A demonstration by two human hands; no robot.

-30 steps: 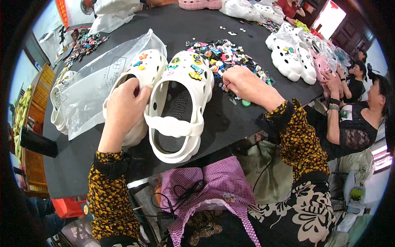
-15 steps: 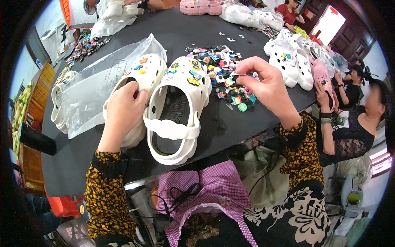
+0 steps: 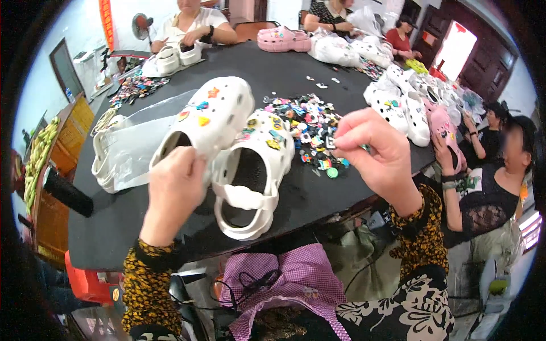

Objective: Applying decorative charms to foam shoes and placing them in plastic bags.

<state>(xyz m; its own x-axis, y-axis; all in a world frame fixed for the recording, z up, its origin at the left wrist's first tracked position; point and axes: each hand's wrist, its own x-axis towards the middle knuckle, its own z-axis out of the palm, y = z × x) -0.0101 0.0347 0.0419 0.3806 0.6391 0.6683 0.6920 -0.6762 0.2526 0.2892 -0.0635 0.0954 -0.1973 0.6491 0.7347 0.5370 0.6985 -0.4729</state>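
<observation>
White clog [image 3: 219, 116] sits left of centre, toe pointing away and overlapping the second white clog [image 3: 267, 129] to its right; looks lifted, can't tell if its heel end touches the worktop [image 3: 318, 196]. Left hand [image 3: 177, 184] is closed on the clog near the foot opening. Right hand [image 3: 375, 148] is well apart from the clog, thumb and fingertips pinched on a small dark-and-white charm [image 3: 330, 143]. To fit a charm well, I'd keep the clog braced from inside the upper, line the back stud up square with a free hole, check which way up the design goes, then push evenly till it sits flush. Charm pile [image 3: 310, 116] is just beyond the right hand; clear plastic bag [image 3: 139, 150] lies left of the clog, partly over another white clog [image 3: 102, 165]. Hard to make out: charm's design, its stud, most left fingertips, the clog's heel end behind the hand. Holes on its far side are hidden too. Co-worker's hand at right holds a pink clog [image 3: 441, 122], arms of the person across the worktop cut off by nothing, but their head is cropped at the top edge
</observation>
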